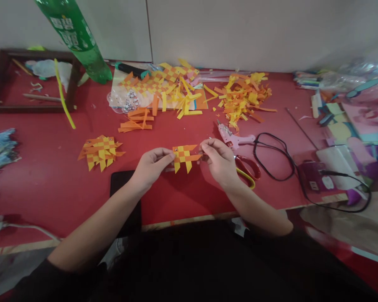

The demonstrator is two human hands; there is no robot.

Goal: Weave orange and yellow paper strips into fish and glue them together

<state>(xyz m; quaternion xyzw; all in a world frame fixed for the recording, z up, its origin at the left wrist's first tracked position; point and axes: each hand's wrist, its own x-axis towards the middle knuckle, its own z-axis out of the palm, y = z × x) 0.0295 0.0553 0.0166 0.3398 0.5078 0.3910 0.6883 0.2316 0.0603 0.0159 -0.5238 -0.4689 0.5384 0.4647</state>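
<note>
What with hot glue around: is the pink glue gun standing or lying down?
Lying down: the pink glue gun rests on its side on the red table, just beyond the right hand.

Stands as a red table (176, 201) against a pale wall. Carries a stack of woven paper pieces (101, 152) at the left, orange strips (137, 121) and a heap of orange and yellow scraps (244, 95) nearer the wall. Bears a pink glue gun (234, 138) near red-handled scissors (255, 167) and a looping black cable (274, 179).
</note>
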